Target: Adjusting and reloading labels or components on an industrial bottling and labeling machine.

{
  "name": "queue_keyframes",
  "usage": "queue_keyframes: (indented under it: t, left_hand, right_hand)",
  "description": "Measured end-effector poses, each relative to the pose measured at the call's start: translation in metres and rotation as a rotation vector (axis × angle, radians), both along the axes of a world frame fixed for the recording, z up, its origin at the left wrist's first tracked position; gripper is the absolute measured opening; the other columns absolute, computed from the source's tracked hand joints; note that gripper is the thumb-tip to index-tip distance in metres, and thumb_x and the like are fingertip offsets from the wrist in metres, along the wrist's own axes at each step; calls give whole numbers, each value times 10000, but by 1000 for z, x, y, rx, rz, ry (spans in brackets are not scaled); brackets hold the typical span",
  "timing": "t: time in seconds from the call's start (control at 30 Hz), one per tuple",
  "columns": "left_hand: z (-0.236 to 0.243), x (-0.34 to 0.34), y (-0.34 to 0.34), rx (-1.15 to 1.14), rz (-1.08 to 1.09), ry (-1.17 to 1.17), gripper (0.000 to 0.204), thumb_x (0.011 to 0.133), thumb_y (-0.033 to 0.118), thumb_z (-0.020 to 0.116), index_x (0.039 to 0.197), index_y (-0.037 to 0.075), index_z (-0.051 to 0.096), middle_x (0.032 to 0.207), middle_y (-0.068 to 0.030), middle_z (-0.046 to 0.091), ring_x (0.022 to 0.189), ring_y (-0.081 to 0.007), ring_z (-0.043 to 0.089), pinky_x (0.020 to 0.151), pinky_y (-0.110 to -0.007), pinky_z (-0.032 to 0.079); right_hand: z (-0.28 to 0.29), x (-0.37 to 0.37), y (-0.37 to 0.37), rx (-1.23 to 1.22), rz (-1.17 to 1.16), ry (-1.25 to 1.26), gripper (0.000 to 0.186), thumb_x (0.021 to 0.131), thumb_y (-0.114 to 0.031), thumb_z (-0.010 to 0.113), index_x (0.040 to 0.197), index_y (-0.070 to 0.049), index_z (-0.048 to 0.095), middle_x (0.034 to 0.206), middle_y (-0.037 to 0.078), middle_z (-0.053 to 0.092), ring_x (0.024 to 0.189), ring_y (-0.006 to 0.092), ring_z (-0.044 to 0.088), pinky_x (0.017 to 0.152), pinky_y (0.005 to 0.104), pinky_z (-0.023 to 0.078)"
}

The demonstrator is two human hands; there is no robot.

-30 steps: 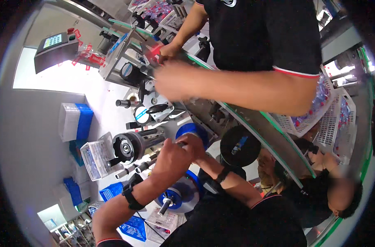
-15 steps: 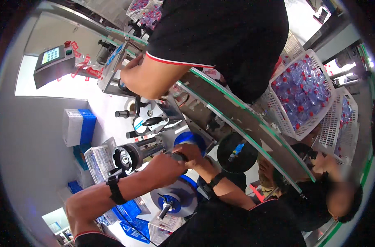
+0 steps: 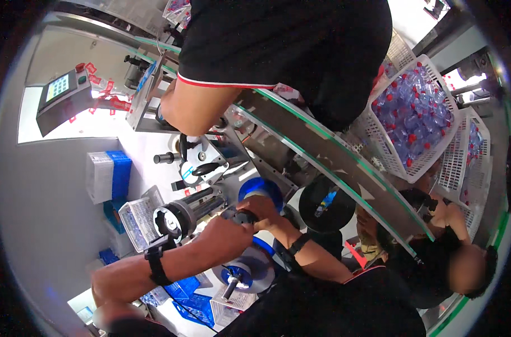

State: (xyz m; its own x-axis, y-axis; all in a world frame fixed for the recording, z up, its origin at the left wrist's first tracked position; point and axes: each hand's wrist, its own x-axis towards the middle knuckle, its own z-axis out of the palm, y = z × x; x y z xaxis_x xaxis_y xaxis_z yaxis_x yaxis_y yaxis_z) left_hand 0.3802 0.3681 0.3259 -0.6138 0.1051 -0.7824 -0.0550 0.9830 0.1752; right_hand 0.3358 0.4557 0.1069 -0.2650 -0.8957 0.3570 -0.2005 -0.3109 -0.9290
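My left hand and my right hand meet at a dark round knob-like part low on a steel machine, both with fingers curled around it. Just beyond them sits a blue reel flange. A black-and-silver handwheel on a shaft is left of my hands. Below them a second spindle carries a blue hub inside a grey disc. Above, a machine head has black handles and a dial. The exact shape of what my fingers grip is partly hidden.
A co-worker leans over the conveyor from the top; a second person is at the lower right. Crates of bottles stand on the right, plastic crates on the left, a control panel upper left, a black round disc.
The upper co-worker's arm has pulled back from across the conveyor toward the upper left. My left forearm has swung flatter and leftward, while both hands stay together at the dark part.
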Motion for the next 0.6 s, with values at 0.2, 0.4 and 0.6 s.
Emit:
queue_keyframes:
  t: [0.2, 0.4, 0.6]
  left_hand:
    - [-20, 27, 28, -137, 138, 324, 92, 761, 143, 569, 819, 74, 589, 784, -64, 624, 824, -221, 626, 679, -367, 471]
    - [-14, 53, 51, -171, 604, 813, 283, 750, 160, 616, 1022, 80, 604, 1052, -88, 561, 1010, -242, 526, 846, -422, 403]
    - [-29, 52, 51, 16, 1614, 1275, 164, 834, 125, 564, 815, -36, 586, 716, -143, 581, 645, -332, 556, 542, -420, 415]
  right_hand:
    - [-14, 10, 11, 157, -80, 10, 638, 588, -381, 747, 1129, -88, 580, 1060, 139, 622, 962, 346, 596, 854, 430, 460]
    - [9, 11, 37, 292, -260, 223, 687, 699, -214, 731, 1291, -31, 434, 1298, 192, 453, 1188, 376, 437, 1013, 435, 340]
    - [16, 14, 18, 498, -234, 194, 900, 650, -294, 782, 1364, -33, 301, 1284, 198, 420, 1170, 364, 441, 1001, 444, 344]
